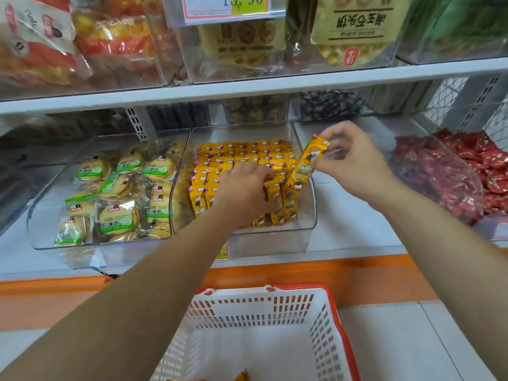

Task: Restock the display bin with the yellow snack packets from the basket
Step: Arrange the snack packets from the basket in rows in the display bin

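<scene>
You're mid-placement: your right hand point(354, 160) pinches one packet point(309, 163), tilted, just above the bin's point(275, 231) right edge. Your left hand point(243, 191) lies on the rows point(242, 152) inside the bin, fingers bent down among them; whether it grips any, I cannot tell. Next, stand the packet in the bin's front right, matching its neighbours. The basket point(261, 306), below the bin, looks nearly empty, so you're likely almost done

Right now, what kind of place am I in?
Probably a snack shop or supermarket aisle: clear, snack-filled display bins on shelving, a price tag overhead, and a shopping basket below.
</scene>
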### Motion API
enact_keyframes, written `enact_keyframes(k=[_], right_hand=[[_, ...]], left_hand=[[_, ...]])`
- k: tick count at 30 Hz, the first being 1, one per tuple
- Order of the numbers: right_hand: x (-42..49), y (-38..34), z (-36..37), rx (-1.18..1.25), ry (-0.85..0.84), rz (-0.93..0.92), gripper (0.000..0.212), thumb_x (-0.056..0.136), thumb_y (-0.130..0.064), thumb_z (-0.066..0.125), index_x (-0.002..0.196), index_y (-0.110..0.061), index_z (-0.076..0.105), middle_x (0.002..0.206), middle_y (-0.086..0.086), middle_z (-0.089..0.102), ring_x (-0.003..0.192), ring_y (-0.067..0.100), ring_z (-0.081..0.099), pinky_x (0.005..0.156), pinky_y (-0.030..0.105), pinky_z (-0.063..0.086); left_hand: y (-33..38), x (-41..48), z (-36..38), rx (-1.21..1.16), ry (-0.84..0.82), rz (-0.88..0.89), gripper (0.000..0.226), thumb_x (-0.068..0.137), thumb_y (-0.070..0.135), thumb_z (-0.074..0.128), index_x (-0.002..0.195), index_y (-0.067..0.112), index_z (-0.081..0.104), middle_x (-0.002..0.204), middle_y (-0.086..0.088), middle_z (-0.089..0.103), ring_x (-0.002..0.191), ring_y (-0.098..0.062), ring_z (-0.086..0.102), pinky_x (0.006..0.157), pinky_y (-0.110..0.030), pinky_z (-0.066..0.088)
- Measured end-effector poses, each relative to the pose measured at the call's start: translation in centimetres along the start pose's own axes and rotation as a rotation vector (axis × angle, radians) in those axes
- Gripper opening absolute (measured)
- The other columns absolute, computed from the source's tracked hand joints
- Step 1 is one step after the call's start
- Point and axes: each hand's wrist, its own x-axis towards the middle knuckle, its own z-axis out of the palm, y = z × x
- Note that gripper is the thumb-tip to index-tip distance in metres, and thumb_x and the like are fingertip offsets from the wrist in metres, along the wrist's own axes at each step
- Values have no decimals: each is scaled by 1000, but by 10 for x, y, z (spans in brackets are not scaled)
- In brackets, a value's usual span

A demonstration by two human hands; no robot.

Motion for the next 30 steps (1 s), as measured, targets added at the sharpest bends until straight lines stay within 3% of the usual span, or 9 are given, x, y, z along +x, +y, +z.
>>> enact_keyframes(k=[2, 5, 8, 11, 14, 17, 20, 26, 30], right_hand=[[6, 7, 3, -22, -15, -10, 38, 75, -14, 83, 91, -33, 55, 85, -4, 74, 64, 4, 60, 72, 38, 49], [12, 11, 10, -72, -37, -57, 38, 76, -15, 84, 89, -33, 53, 79, -14, 73, 59, 2, 56, 66, 29, 47], [16, 10, 18, -178, -70, -95, 38, 76, -22, 84, 88, -36, 52, 86, -13, 74, 69, 12, 59, 73, 35, 51], [18, 11, 25, -326, -104, -120, 37, 76, -30, 84, 88, -38, 50, 85, -20, 70, 72, 4, 57, 70, 29, 47], [19, 9, 28, -495, -152, -135, 36, 78, -31, 81, 95, -38, 50, 95, -18, 66, 81, 11, 54, 71, 32, 45], [24, 3, 26, -626, -136, -209, 29, 79, -28, 74, 98, -38, 55, 84, -19, 64, 81, 15, 53, 67, 32, 40], [26, -3, 26, -699, -192, -231, 30, 78, -29, 70, 101, -41, 55, 74, -24, 62, 84, 17, 54, 72, 34, 47], [22, 0, 34, -596, -122, -226, 25, 76, -36, 71, 95, -36, 54, 92, -16, 65, 85, 13, 57, 69, 34, 47], [21, 1, 38, -400, -107, -183, 26, 74, -30, 76, 92, -34, 58, 90, -16, 67, 78, 8, 62, 67, 31, 50]], left_hand=[[0, 8, 10, 80, -40, 14, 67, 74, 64, 76, 131, 36, 54, 131, 4, 54, 123, -24, 43, 102, -44, 34], [-3, 14, 17, 102, 14, 43, 58, 74, 63, 76, 122, 36, 56, 125, 2, 53, 119, -25, 42, 100, -44, 33], [-14, 14, 17, 76, 60, 25, 52, 74, 57, 80, 118, 38, 61, 123, 3, 51, 119, -25, 41, 97, -42, 32], [-25, 10, 18, 26, 61, -6, 53, 72, 56, 82, 118, 39, 64, 122, 4, 49, 117, -23, 41, 92, -37, 28], [-27, 9, 19, -8, 68, -15, 54, 71, 56, 84, 118, 38, 65, 123, 4, 49, 116, -22, 41, 89, -34, 25], [-28, 8, 22, -37, 92, -14, 55, 70, 54, 85, 118, 36, 65, 121, 4, 49, 114, -21, 41, 88, -32, 24], [-30, 7, 24, -51, 105, -7, 56, 70, 55, 85, 118, 35, 65, 119, 4, 48, 113, -21, 41, 87, -34, 25], [-25, 9, 29, -36, 118, -7, 60, 70, 56, 83, 122, 31, 65, 120, 2, 51, 112, -24, 44, 89, -36, 28], [-23, 10, 30, -43, 129, -8, 62, 70, 55, 85, 123, 29, 66, 119, 1, 53, 111, -25, 45, 88, -36, 28]])
